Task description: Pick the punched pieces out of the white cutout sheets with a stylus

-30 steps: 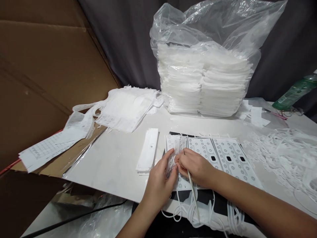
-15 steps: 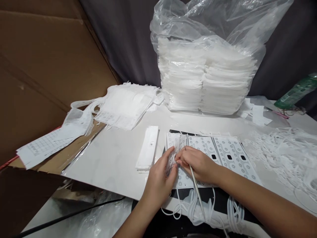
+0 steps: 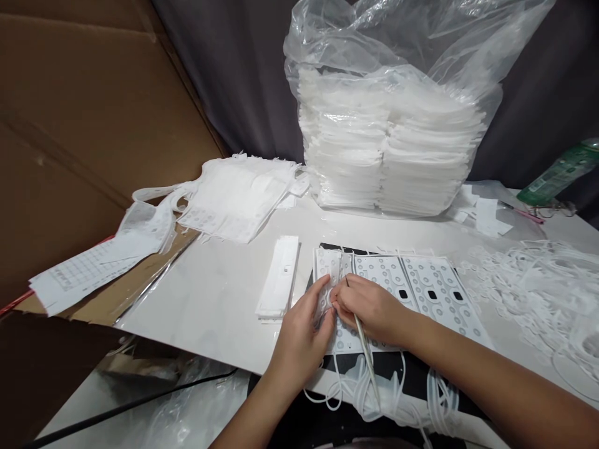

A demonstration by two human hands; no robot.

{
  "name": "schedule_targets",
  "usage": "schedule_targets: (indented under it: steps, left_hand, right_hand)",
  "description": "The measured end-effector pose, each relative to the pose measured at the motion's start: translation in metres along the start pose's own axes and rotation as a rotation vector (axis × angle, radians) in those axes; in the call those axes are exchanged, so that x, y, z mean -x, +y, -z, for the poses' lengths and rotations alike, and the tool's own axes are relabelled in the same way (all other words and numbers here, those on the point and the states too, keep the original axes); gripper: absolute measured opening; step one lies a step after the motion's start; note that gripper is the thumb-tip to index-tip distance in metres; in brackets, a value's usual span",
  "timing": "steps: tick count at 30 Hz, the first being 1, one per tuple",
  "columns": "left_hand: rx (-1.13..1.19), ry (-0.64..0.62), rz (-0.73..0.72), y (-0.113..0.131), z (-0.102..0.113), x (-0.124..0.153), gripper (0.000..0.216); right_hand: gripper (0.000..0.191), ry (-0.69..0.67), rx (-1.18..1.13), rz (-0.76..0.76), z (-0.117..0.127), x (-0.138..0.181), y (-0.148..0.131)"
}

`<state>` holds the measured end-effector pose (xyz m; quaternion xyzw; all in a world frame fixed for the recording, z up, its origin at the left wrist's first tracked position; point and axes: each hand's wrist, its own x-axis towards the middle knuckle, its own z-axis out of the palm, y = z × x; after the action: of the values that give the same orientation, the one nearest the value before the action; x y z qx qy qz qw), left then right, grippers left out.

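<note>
A white sheet (image 3: 384, 269) printed with grey rings and black squares lies before me on a black mat (image 3: 358, 363). My left hand (image 3: 306, 324) holds the raised, see-through strip at the sheet's left end, thumb and forefinger on either side. Close against it, my right hand (image 3: 367, 305) has its fingertips pinched at that same strip. A slim, pale, pointed tool (image 3: 366, 352) lies in my right hand, its dark tip poking up above the knuckles and its long end slanting toward me. What the right fingertips pinch is too small to make out. White cords (image 3: 362, 393) hang along the near edge.
Left of the sheet lies a stack of narrow white strips (image 3: 279, 277). A clear bag (image 3: 388, 143) of stacked white pieces stands behind. White sheets (image 3: 243, 196) lie by a cardboard box (image 3: 79, 106). At right are tangled white cords (image 3: 556, 293) and a green bottle (image 3: 559, 171).
The tool's near end has swung slightly left and its tip has shifted a little left. Both hands stay at the left end of the sheet.
</note>
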<state>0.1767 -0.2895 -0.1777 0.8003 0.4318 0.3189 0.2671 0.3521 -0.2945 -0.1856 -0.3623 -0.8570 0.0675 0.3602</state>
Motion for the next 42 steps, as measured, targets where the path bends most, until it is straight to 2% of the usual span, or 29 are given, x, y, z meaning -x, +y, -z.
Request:
schedule_targets:
  steps: [19, 24, 28, 33, 36, 39, 42]
  left_hand:
    - [0.011, 0.011, 0.010, 0.001, -0.001, 0.000, 0.045]
    - [0.014, 0.004, 0.002, -0.001, -0.002, 0.000, 0.044]
    - [0.035, 0.003, 0.010, 0.001, -0.001, 0.000, 0.043]
    - [0.108, 0.013, 0.065, 0.002, 0.003, -0.001, 0.041]
    - [0.152, 0.047, 0.099, 0.000, 0.003, -0.001, 0.039]
    - [0.068, 0.043, 0.032, -0.001, 0.005, 0.001, 0.038]
    - [-0.154, 0.032, -0.100, 0.004, 0.015, 0.004, 0.036]
  right_hand:
    - [0.018, 0.029, 0.014, 0.003, -0.001, 0.001, -0.002]
    - [0.023, 0.066, -0.036, -0.053, 0.002, 0.001, 0.000]
    - [0.022, 0.196, -0.118, -0.168, 0.006, -0.001, 0.000]
    - [0.029, 0.341, -0.401, -0.535, 0.007, -0.003, 0.006]
    - [0.033, 0.379, -0.604, -0.677, 0.005, -0.003, 0.011]
    - [0.033, 0.403, -0.702, -0.746, 0.002, -0.002, 0.015]
    - [0.029, 0.353, -0.693, -0.767, 0.001, -0.002, 0.015]
